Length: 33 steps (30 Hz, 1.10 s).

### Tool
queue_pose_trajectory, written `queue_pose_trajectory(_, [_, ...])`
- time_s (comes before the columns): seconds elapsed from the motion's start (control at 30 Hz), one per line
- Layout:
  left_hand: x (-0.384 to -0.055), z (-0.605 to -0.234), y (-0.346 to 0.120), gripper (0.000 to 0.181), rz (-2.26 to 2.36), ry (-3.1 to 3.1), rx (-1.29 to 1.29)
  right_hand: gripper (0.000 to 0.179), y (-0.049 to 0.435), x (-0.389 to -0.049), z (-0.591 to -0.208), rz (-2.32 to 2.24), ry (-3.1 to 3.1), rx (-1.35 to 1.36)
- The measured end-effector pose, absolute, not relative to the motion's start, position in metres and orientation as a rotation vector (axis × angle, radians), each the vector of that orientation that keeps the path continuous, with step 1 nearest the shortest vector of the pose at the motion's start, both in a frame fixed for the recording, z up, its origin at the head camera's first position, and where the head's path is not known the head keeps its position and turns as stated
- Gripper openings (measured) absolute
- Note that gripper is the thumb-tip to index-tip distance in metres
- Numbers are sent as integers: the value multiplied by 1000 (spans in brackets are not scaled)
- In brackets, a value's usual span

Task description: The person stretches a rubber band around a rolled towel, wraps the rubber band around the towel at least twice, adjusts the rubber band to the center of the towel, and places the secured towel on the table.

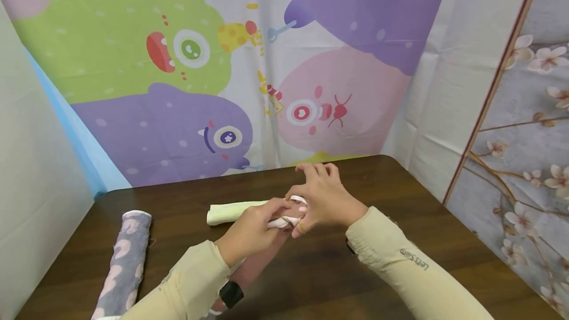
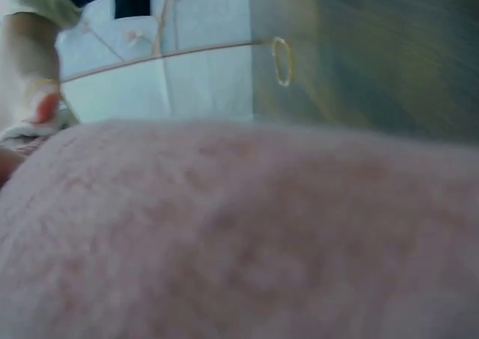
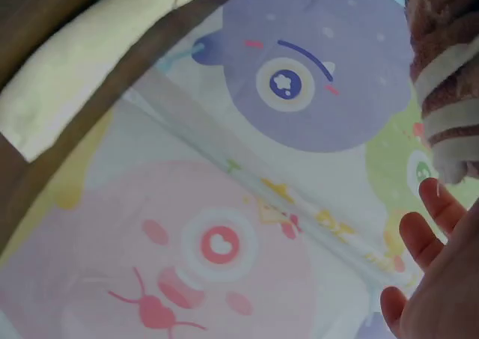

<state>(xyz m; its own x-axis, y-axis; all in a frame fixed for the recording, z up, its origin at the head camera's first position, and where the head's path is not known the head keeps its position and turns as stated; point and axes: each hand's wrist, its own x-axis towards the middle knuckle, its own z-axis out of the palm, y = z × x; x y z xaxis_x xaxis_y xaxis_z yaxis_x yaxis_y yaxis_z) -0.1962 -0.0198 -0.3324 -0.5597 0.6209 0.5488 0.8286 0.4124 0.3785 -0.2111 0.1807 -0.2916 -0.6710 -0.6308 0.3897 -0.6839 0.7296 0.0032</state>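
Observation:
My left hand (image 1: 251, 228) grips a pink rolled towel (image 1: 262, 260) near its far end, thumb on top, with the roll slanting back under my forearm. White stripes show at the end of the roll (image 3: 453, 77) in the right wrist view. Around that end my right hand (image 1: 326, 194) is curved, fingers spread and bent above, thumb below. A thin yellow rubber band (image 2: 42, 83) crosses the right fingers in the left wrist view. The pink towel (image 2: 224, 234) fills most of that view, hiding the left fingers.
A pale yellow rolled towel (image 1: 226, 213) lies just beyond my hands, a thin band around it. At the left lies a grey-and-pink rolled towel (image 1: 122, 260). A loose rubber band (image 2: 283, 60) lies on the dark wooden table (image 1: 186, 270). Cartoon cloth (image 1: 155, 127) hangs behind.

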Motion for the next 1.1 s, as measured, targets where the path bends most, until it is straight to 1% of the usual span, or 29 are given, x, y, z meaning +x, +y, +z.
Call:
queue_pose_trajectory(0.23, [-198, -338, -20, 35, -850, -2144, -1375, 60, 172, -209, -275, -3, -2529, 1088])
queue_pose_trajectory(0.37, [-196, -334, -19, 32, -841, -2173, -1362, 58, 163, -204, -269, -60, -2454, 1132])
queue_pose_trajectory(0.47, [-195, -331, -18, 30, -865, -2221, -1342, 42, 159, -202, -269, -97, -2384, 1135])
queue_pose_trajectory(0.57, [-196, -333, -20, 26, -901, -2222, -1303, 34, 158, -202, -268, -99, -2353, 1109])
queue_pose_trajectory(0.6, [-197, -334, -22, 26, -929, -2215, -1281, 34, 158, -203, -268, -87, -2343, 1090])
queue_pose_trajectory(0.7, [-199, -335, -26, 30, -1079, -2225, -1178, 47, 161, -204, -267, -19, -2250, 1034])
queue_pose_trajectory(0.77, [-199, -334, -28, 35, -1210, -2238, -1101, 49, 163, -206, -269, 17, -2140, 1012])
queue_pose_trajectory(0.8, [-200, -333, -29, 37, -1276, -2251, -1066, 47, 164, -207, -271, 34, -2078, 1014])
queue_pose_trajectory(0.93, [-199, -333, -32, 43, -1481, -2283, -972, 31, 167, -210, -278, 62, -1857, 1054])
queue_pose_trajectory(1.0, [-197, -334, -33, 45, -1535, -2287, -969, 25, 168, -211, -280, 86, -1803, 1067])
queue_pose_trajectory(1.1, [-195, -337, -33, 49, -1533, -2248, -1018, 21, 169, -211, -283, 172, -1815, 1033])
